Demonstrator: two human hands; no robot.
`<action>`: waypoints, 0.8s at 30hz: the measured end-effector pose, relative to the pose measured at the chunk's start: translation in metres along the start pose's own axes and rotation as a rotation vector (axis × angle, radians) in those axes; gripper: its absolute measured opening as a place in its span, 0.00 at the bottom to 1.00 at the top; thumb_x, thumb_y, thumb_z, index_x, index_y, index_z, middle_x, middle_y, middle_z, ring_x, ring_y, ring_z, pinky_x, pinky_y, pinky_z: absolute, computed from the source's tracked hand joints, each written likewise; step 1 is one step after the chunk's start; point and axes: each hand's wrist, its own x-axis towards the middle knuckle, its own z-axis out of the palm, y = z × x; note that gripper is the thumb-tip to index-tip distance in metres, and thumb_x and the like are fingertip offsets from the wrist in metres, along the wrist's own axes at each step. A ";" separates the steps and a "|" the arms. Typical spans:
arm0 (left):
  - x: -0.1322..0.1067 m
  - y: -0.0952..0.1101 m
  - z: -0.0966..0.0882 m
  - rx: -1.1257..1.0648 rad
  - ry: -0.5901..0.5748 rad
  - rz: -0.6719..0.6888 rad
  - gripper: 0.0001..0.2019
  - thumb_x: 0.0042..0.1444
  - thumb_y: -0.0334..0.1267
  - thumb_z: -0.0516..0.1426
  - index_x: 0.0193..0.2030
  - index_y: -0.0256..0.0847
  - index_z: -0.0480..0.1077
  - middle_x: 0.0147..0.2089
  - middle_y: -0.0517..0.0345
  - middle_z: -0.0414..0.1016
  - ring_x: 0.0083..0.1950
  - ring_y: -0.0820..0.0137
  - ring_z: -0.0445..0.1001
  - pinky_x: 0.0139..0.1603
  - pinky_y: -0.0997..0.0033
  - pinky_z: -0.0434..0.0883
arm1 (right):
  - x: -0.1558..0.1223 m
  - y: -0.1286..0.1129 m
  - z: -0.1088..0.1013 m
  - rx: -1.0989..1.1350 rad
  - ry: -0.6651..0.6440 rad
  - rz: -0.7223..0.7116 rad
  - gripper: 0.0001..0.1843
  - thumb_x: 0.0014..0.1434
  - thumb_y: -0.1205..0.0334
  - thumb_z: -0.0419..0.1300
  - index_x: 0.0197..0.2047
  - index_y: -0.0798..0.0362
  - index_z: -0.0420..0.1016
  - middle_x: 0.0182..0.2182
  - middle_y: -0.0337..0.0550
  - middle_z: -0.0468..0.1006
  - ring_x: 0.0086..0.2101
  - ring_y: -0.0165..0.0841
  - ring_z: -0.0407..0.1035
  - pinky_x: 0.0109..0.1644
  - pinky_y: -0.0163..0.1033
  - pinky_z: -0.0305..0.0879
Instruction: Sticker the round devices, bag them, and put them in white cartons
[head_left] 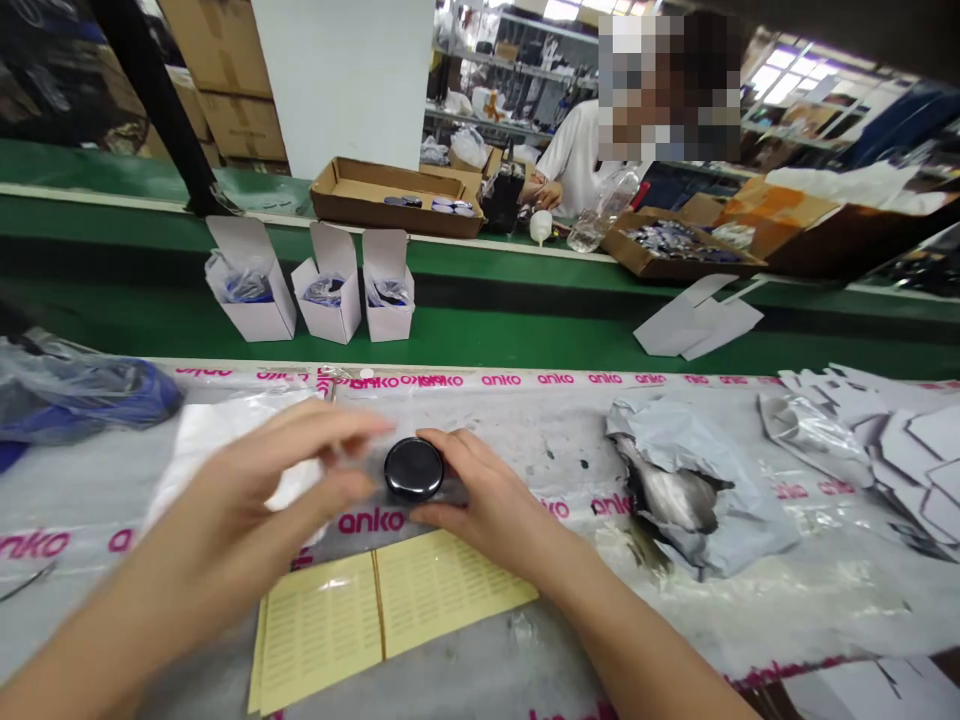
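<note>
Disc sits dead centre on the counter, just past the label sheets, which lie at 6 o'clock from it.

Right hand: fingers curled round the disc's 3 o'clock rim, thumb low at about 5 o'clock. That is a pinch on the edge, with the top face left bare.

Left hand: at the disc's 9 o'clock, fingers stretched out and close together, tips just at the rim. It's blurred, and there seems to be clear film there. I can't tell whether it pinches anything.

Handling, my read:
- The disc is small, black, glossy and round. It looks like rigid plastic, so light and stiff with no give.
- The smooth top will likely be slippery and show prints, so I'd stay off the face.
- Best hold is across the rim, thumb opposite two fingers at 3 and 9 o'clock. It's low in profile, so fingertips only.
- The counter film is slick, so the disc may skate if pushed sideways.
- It's probably not fragile, but the gloss could scuff.

Around it:
- Grey bag, crumpled, at 3 o'clock, well apart.
- Blue bag at 10 o'clock.
- Carton blanks at 2 o'clock.
- Three open cartons on the belt at 11 o'clock.
- A person works beyond the belt at 1 o'clock.
</note>
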 end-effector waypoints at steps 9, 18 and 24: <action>0.000 -0.022 0.042 0.300 -0.503 -0.130 0.39 0.58 0.34 0.66 0.72 0.59 0.55 0.68 0.58 0.67 0.69 0.60 0.67 0.68 0.58 0.68 | -0.035 0.016 -0.046 -0.052 0.051 0.066 0.27 0.63 0.62 0.68 0.64 0.46 0.69 0.59 0.47 0.75 0.58 0.45 0.70 0.63 0.55 0.68; -0.011 -0.009 0.049 0.496 -0.430 -0.093 0.31 0.45 0.47 0.72 0.52 0.41 0.65 0.51 0.50 0.70 0.53 0.52 0.74 0.51 0.51 0.76 | -0.042 -0.015 -0.006 0.056 0.182 0.117 0.31 0.61 0.54 0.70 0.64 0.50 0.65 0.52 0.49 0.76 0.52 0.45 0.72 0.54 0.51 0.72; 0.003 -0.018 0.031 0.331 -0.611 -0.212 0.38 0.50 0.52 0.68 0.65 0.44 0.61 0.63 0.44 0.70 0.60 0.50 0.73 0.58 0.46 0.74 | 0.010 -0.030 -0.029 -0.023 -0.100 -0.065 0.35 0.56 0.57 0.72 0.61 0.57 0.63 0.52 0.58 0.74 0.52 0.52 0.72 0.50 0.54 0.73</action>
